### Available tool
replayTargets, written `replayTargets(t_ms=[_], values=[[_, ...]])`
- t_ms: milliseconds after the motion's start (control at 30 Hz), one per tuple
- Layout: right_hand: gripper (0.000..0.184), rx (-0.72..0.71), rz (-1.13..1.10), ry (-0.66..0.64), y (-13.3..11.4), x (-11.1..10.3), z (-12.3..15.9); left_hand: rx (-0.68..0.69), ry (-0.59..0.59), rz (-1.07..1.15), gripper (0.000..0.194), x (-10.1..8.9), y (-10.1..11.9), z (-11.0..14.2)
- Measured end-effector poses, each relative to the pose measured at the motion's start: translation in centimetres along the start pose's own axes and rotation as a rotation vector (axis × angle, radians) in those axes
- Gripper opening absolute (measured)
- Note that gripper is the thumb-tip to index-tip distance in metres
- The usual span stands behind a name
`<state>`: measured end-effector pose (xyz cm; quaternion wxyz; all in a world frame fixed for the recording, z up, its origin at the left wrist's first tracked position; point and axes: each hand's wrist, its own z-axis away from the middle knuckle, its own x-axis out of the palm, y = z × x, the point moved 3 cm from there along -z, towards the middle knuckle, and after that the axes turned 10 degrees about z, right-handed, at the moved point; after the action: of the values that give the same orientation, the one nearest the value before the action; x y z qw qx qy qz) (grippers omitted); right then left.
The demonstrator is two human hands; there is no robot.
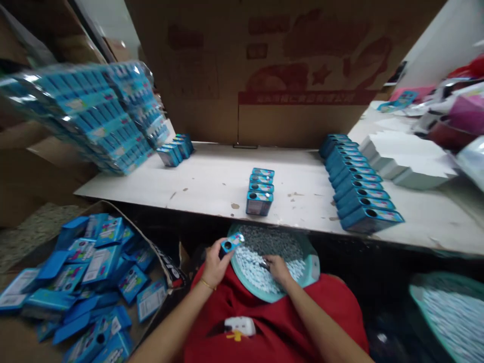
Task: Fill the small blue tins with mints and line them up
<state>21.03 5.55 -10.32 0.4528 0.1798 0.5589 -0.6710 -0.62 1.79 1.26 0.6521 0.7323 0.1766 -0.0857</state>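
My left hand (pixel 215 267) grips a small blue box (pixel 231 243) with a round dark hole in its upper face, over the left rim of a turquoise basin (pixel 313 267). The basin rests on my lap and holds dark grey bits (pixel 270 241) at the far side and pale blue-white pieces (pixel 251 272) at the near side. Down in the basin, my right hand (pixel 279 269) is closed, fingers pinched at the pale pieces. Something small and dark shows at its fingertips, too small to name.
Short rows of blue boxes (pixel 259 196) stand mid-table (pixel 212 176) and at left; a longer row (pixel 363 194) lines the right, beside white card stacks (pixel 408 156). Wrapped packs (pixel 102 111) lean left. A carton of blue boxes (pixel 102 264) sits lower left, another basin (pixel 419 297) lower right.
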Motion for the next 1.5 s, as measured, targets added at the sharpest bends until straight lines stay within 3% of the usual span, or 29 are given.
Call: replayTargets(t_ms=[133, 233, 333, 433, 600, 767, 867, 967, 1067, 1167, 1267, 1333, 1400, 1500], values=[[0.032, 0.04, -0.235, 0.018, -0.4, -4.6, 1.8, -0.01, 0.0, 0.018, 0.037, -0.4, -0.3, -0.4], [0.034, 0.043, -0.283, 0.025, -1.7, -8.5, 3.3, 0.012, -0.013, 0.015, 0.037, 0.3, -0.5, -0.7], [0.033, -0.044, -0.172, 0.028, -3.8, -12.1, 4.5, 0.046, -0.045, -0.011, 0.035, 1.6, -0.3, -0.8], [0.032, -0.16, 0.087, -0.006, -6.7, -14.8, 5.2, 0.095, -0.098, -0.021, 0.034, 3.2, 0.3, -0.9], [0.031, -0.113, 0.656, -0.063, -12.0, -16.2, 5.9, 0.157, -0.157, -0.051, 0.036, 4.6, 0.7, -0.7], [0.028, -0.194, 0.842, -0.068, -16.4, -15.7, 6.8, 0.183, -0.169, -0.062, 0.037, 4.9, 0.4, -0.3], [0.028, -0.223, 0.849, -0.026, -16.0, -16.4, 7.4, 0.164, -0.145, -0.032, 0.035, 4.4, 0.1, -0.3], [0.03, -0.133, 0.825, -0.003, -11.7, -17.1, 7.4, 0.144, -0.124, 0.003, 0.034, 3.7, 0.1, -0.3], [0.036, 0.053, 0.773, -0.023, -5.3, -15.5, 6.3, 0.12, -0.113, 0.022, 0.034, 2.8, 0.3, -0.3], [0.035, 0.142, 0.581, -0.058, -1.0, -10.7, 4.5, 0.1, -0.099, 0.026, 0.033, 2.1, 0.2, -0.4], [0.036, 0.112, 0.442, -0.074, -0.6, -4.7, 2.6, 0.072, -0.052, 0.023, 0.033, 1.4, -0.1, -0.4], [0.037, 0.083, 0.364, -0.061, -1.4, -1.8, 1.5, 0.045, -0.023, 0.01, 0.035, 0.9, -0.4, -0.4], [0.037, 0.064, 0.287, -0.042, -1.7, -0.5, 0.7, 0.02, -0.002, -0.004, 0.037, 0.4, -0.5, -0.3], [0.035, 0.043, 0.187, -0.033, -1.2, -1.0, 0.2, -0.007, 0.029, -0.011, 0.038, -0.2, -0.6, -0.2]])
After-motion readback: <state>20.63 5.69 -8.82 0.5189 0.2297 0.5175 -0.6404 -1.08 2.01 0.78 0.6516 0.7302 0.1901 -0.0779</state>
